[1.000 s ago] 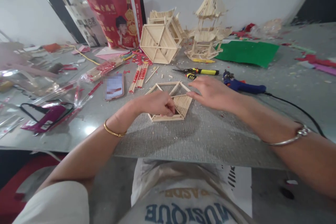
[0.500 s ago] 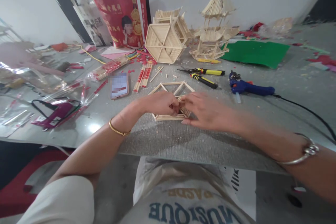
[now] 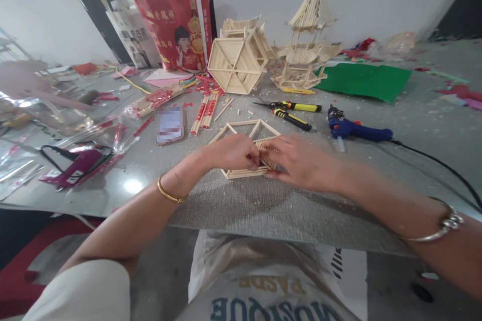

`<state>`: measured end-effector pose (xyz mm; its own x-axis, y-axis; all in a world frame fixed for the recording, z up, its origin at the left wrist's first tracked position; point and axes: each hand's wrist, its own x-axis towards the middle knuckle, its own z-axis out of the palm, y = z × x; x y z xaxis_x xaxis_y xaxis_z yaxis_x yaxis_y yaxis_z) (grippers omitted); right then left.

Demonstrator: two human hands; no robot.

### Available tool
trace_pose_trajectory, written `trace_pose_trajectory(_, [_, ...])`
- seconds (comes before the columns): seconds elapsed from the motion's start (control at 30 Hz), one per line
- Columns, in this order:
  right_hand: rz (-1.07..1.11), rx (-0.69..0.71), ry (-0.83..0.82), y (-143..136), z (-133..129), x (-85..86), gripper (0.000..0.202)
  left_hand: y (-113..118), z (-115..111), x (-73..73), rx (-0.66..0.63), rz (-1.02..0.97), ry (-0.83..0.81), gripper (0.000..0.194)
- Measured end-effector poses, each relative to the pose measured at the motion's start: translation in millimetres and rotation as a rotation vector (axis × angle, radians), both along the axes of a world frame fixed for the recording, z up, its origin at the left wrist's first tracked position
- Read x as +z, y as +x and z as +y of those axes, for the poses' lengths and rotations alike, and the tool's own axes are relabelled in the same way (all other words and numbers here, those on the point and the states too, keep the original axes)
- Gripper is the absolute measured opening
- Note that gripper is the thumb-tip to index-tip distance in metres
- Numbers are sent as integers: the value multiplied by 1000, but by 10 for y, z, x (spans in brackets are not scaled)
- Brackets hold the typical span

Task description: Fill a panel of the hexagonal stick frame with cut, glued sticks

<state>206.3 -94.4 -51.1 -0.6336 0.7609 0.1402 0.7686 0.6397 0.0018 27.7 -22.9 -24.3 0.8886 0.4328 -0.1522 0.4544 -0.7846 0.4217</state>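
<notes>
A hexagonal frame of pale wooden sticks (image 3: 244,174) lies flat on the table near its front edge, with spokes inside and a row of sticks filling part of its right side. My left hand (image 3: 238,152) is over the middle of the frame, its fingers curled closed; what they pinch, if anything, is hidden. My right hand (image 3: 291,159) rests at the frame's right side, thumb at the near edge and fingers on the filled row, closed around that part of the frame.
Behind the frame lie yellow-black pliers (image 3: 293,113), stick bundles (image 3: 205,113) and a phone (image 3: 170,125). A blue glue gun (image 3: 357,129) with its cord is on the right. Farther back stand a hexagonal stick model (image 3: 237,65), a stick tower (image 3: 303,55) and a red bag (image 3: 176,30).
The stick frame has turned slightly on the table, its far corners shifting left. Both hands stay on it with nearly the same pose.
</notes>
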Motion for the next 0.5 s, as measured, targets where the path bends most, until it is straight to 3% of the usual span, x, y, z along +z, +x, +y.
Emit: trace_pose_trajectory(0.5, [9, 2, 35, 9, -5, -6, 28, -5, 1, 43, 26, 60, 8, 17])
